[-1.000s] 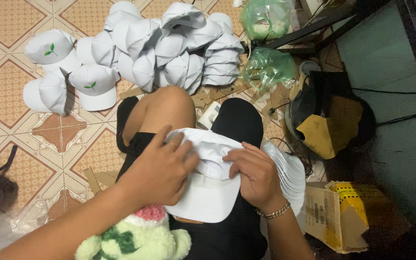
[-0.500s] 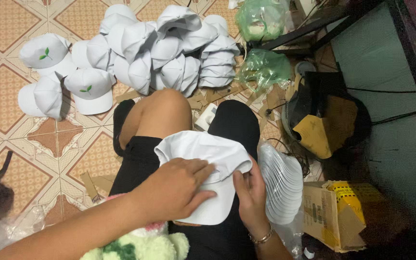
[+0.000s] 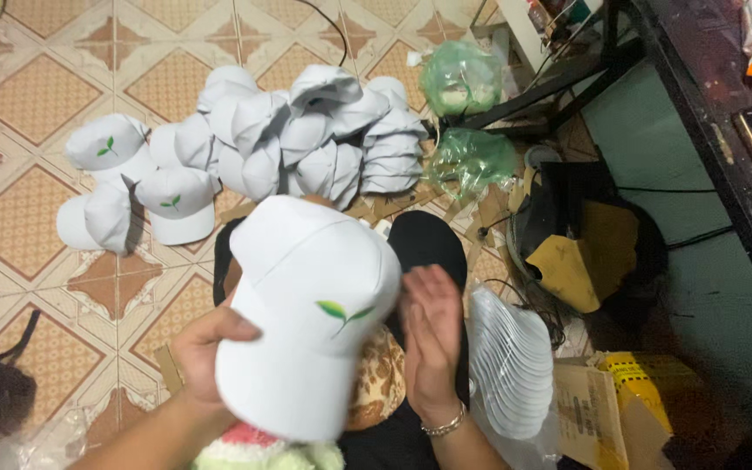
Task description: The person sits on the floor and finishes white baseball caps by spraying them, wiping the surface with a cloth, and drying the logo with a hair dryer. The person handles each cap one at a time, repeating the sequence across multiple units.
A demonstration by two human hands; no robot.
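Observation:
A white cap [image 3: 306, 313] with a small green leaf mark on its front is raised above my lap. My left hand [image 3: 204, 348] grips it at its left side, thumb over the crown. My right hand [image 3: 433, 335] is beside the cap's right edge, fingers straight and together, palm toward the cap; whether it touches the cap is unclear because of blur. Below the cap lie my knees in black cloth and a brown patterned fabric [image 3: 382, 379].
A heap of white caps [image 3: 306, 139] lies on the tiled floor ahead, some with green leaf marks [image 3: 171, 213]. A stack of clear plastic inserts [image 3: 511, 361] stands at my right, by a cardboard box [image 3: 607, 409]. Green bags [image 3: 467, 117] and a dark table [image 3: 724, 130] are at the right.
The cap lay flat on my lap under both hands. Now it is turned over and lifted by my left hand, crown and leaf mark facing up, and my right hand has come off it.

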